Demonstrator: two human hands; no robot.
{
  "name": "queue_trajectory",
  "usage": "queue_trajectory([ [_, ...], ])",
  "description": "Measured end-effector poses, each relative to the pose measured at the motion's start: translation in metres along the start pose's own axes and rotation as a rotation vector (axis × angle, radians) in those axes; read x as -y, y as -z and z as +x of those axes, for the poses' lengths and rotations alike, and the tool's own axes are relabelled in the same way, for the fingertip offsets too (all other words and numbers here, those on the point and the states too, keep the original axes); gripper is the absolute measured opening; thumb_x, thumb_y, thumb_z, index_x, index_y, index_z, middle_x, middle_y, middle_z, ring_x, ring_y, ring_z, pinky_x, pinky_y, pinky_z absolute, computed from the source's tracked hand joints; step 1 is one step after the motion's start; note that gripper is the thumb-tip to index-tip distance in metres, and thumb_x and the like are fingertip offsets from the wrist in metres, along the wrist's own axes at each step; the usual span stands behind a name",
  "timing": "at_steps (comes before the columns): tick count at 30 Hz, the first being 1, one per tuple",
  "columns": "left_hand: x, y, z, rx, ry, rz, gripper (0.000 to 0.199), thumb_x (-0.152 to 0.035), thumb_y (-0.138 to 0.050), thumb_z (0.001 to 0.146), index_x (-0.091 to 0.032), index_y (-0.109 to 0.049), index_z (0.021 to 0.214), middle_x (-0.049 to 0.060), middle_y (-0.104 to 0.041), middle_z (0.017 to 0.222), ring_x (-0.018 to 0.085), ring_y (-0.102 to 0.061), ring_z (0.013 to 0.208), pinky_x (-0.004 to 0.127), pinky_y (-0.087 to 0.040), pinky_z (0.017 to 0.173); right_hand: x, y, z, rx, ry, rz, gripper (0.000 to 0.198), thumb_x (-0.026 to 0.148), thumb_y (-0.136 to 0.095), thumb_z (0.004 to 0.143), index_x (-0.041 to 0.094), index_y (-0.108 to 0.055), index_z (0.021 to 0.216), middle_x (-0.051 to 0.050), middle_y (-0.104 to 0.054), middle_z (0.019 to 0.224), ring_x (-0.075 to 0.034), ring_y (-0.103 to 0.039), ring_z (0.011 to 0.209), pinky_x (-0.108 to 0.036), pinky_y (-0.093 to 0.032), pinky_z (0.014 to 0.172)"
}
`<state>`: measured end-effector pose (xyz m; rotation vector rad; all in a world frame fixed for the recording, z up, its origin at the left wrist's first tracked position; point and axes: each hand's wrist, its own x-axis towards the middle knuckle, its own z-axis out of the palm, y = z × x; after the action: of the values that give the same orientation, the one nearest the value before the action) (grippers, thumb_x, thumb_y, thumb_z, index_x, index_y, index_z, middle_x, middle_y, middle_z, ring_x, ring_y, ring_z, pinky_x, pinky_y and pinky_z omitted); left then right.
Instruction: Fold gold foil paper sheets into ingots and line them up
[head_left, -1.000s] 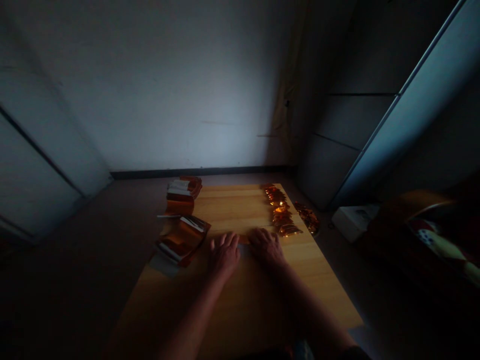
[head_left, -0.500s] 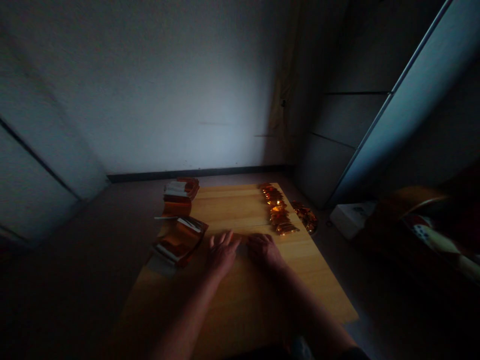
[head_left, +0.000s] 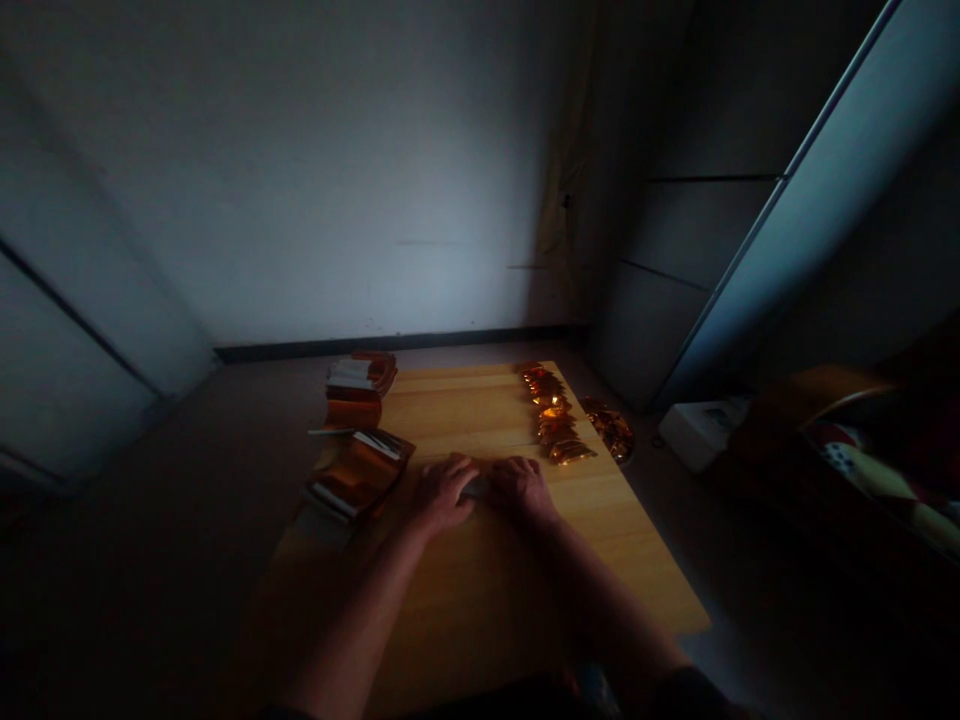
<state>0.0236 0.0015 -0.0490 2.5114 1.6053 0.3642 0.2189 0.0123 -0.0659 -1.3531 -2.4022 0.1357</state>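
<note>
In the middle of the wooden table [head_left: 442,625], both hands work on a small piece of foil paper [head_left: 477,487], greyish on the side that shows and mostly hidden by the fingers. My left hand [head_left: 446,492] is closed on its left end, fingers bent over it. My right hand [head_left: 522,488] grips the other end, its fingers curled. Left of my left hand lie stacks of orange-gold foil paper sheets [head_left: 358,470] with white edges. Beyond my right hand, folded shiny gold foil pieces [head_left: 555,415] stand in a tight row along the table's right side.
A heap of similar gold foil pieces [head_left: 611,432] sits in a container below the table's right edge. A white box [head_left: 697,435] stands on the floor at right, near a dark wooden seat with cloth [head_left: 847,455]. The wall [head_left: 390,200] is beyond the table.
My left hand's fingers have gone from stretched out to bent around the paper. My right hand stays nearly in place. More of the paper's grey side shows between the hands.
</note>
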Motion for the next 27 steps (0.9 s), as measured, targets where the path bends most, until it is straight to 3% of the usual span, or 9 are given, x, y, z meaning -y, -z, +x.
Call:
queue_trajectory([
  [11,-0.009,-0.006,-0.005,-0.073,0.053,-0.001,0.024,-0.016,-0.049,0.081,-0.027,-0.061,0.099,0.003,-0.055,0.132,0.024,-0.046,0.125,0.054,-0.032,0.101,-0.005,-0.001,-0.006,-0.061,0.046,0.067,0.033,0.046,-0.060,0.084,0.030,-0.064,0.113,-0.004,-0.063,0.116,-0.022,-0.049,0.107,-0.036,-0.031,0.091],
  [18,-0.008,-0.008,-0.006,-0.092,0.055,-0.007,0.021,-0.018,-0.049,0.082,-0.026,-0.061,0.097,0.005,-0.055,0.133,0.024,-0.043,0.128,0.056,-0.030,0.102,-0.012,-0.009,-0.002,-0.047,0.042,0.061,0.018,0.036,-0.058,0.088,0.033,-0.070,0.100,-0.002,-0.064,0.114,-0.019,-0.051,0.104,-0.035,-0.030,0.090],
  [27,-0.008,-0.014,-0.009,-0.106,0.073,0.004,0.019,-0.019,-0.047,0.085,-0.025,-0.058,0.099,0.007,-0.052,0.136,0.024,-0.043,0.129,0.058,-0.027,0.103,-0.009,-0.003,0.012,-0.013,-0.031,0.069,0.014,0.033,-0.059,0.087,0.030,-0.073,0.090,-0.002,-0.066,0.106,-0.019,-0.053,0.100,-0.034,-0.032,0.089],
])
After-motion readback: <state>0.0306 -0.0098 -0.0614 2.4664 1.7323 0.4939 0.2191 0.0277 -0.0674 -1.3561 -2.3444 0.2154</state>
